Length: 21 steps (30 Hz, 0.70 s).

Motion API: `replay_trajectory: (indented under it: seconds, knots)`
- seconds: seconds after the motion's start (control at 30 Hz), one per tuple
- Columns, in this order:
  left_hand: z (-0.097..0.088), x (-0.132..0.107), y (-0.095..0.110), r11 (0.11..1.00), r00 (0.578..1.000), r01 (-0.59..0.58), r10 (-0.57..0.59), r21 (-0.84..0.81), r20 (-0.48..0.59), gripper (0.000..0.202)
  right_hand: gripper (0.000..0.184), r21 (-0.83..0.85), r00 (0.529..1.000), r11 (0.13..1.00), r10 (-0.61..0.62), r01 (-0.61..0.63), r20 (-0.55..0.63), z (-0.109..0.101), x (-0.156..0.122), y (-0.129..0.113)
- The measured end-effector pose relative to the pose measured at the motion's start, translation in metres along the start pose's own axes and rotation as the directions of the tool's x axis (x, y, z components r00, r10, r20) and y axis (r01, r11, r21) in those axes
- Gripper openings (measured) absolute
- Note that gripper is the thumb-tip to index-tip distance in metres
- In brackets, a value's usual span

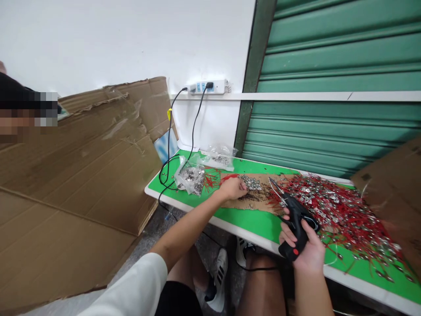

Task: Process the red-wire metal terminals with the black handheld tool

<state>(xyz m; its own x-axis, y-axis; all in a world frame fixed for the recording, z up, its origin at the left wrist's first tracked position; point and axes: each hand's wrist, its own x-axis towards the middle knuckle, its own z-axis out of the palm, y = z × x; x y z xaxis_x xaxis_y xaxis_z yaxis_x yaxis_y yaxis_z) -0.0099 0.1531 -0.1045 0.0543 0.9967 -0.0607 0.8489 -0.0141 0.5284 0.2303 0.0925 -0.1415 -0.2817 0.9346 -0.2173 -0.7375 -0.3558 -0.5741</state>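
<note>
My right hand (311, 250) is wrapped round a black soldering gun (296, 221) with a red button near its base. The metal tip points up and left, over the cardboard sheet (259, 203). On that sheet rests my left hand (233, 188), its fingers curled together beside a cluster of small shiny metal pieces (251, 181). What those fingertips hold, if anything, is hidden. Rows of dark marks run across the cardboard below the pieces. To the right spreads a large heap of red wires with metal pieces (332, 210).
Plastic bags of small metal parts (194, 177) lie on the green tabletop (238, 218). Black cords run from a power strip (210, 87) on the wall. A large cardboard wall (82, 184) stands left, another cardboard piece (391, 193) right. Part of another person (23, 98) shows far left.
</note>
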Motion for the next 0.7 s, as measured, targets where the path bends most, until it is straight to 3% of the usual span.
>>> replay_trajectory:
  seconds: [0.17, 0.33, 0.47, 0.6, 0.7]
  knots:
    - [0.001, -0.020, -0.013, 0.991, 0.993, 0.116, -0.117, -0.062, -0.014, 0.015, 0.039, -0.008, 1.000, 1.000, -0.007, 0.007, -0.007, 0.001, 0.001, 0.001]
    - [0.003, -0.039, -0.019, 0.971, 0.968, 0.238, -0.236, 0.007, -0.081, 0.015, 0.034, -0.018, 1.000, 1.000, -0.004, 0.004, -0.003, 0.000, 0.001, 0.001]
    - [-0.001, -0.043, -0.022, 0.969, 0.965, 0.243, -0.236, 0.049, -0.118, 0.022, 0.038, 0.000, 1.000, 1.000, 0.002, -0.002, -0.028, 0.001, -0.001, 0.002]
    - [-0.011, -0.036, -0.028, 0.973, 0.966, 0.180, -0.147, 0.141, -0.215, 0.038, 0.042, 0.021, 0.999, 1.000, 0.009, -0.008, -0.047, 0.003, -0.001, 0.001]
    - [-0.017, -0.027, -0.033, 0.966, 0.969, 0.156, -0.109, 0.207, -0.221, 0.035, 0.043, 0.026, 0.998, 1.000, 0.012, -0.011, -0.053, 0.005, -0.002, 0.001]
